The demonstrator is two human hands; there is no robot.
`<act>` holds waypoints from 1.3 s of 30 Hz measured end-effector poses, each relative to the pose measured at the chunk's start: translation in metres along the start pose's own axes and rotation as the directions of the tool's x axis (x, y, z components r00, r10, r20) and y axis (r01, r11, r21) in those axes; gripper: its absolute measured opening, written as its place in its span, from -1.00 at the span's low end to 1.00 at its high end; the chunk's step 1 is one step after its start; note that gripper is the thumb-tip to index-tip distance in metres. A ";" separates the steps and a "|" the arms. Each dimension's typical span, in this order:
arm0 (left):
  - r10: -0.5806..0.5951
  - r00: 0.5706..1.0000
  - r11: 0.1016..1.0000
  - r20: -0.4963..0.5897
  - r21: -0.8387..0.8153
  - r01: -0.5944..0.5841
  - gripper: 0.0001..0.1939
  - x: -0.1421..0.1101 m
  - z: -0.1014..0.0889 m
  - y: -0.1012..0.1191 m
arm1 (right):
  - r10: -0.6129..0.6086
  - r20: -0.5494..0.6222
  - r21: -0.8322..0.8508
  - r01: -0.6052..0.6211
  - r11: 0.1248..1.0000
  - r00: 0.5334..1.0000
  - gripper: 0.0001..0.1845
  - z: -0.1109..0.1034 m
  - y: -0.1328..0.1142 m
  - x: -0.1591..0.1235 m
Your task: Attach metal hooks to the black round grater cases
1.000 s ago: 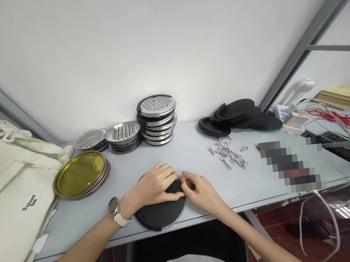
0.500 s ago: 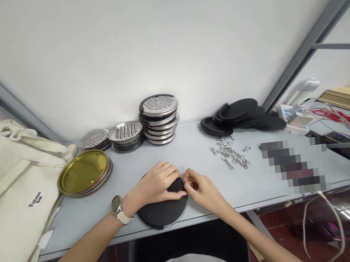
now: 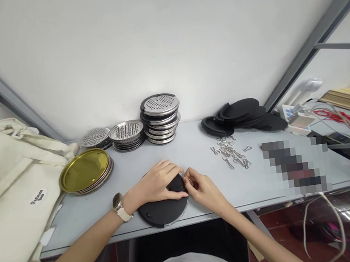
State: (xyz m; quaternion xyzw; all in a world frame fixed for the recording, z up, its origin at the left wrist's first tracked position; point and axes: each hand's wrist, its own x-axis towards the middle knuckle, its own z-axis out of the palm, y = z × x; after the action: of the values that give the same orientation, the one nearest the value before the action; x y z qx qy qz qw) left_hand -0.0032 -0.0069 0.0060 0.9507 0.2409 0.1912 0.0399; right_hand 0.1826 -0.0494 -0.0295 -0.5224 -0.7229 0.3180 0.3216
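A black round disc with a thin metal edge lies flat near the table's front edge. My left hand grips it from above, thumb across the face and fingers over the far side, hiding its upper part. At the disc's right rim, my right hand pinches a small metal snap clip, mostly covered by the fingers. Several similar wire clips lie in a loose pile beyond my right hand.
Stacked grater discs and perforated metal discs stand along the wall. Gold lids sit beside a cream bag at left. Black discs are heaped at back right; a blurred dark object and white cables are at right.
The view has shifted slightly, so things appear a little further right. Both hands stay at the disc's right rim, with only small movements of the right fingers.
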 end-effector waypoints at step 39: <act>0.042 0.999 0.997 -0.001 0.059 -0.042 -0.60 -0.002 0.001 0.000 | 0.016 0.005 -0.001 -0.016 1.000 1.000 -0.83 0.002 0.004 -0.001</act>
State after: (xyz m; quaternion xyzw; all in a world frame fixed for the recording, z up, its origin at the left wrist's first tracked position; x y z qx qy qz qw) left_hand -0.0044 -0.0073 0.0043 0.9561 0.2265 0.1859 0.0076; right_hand 0.1832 -0.0495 -0.0339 -0.5277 -0.7196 0.3213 0.3169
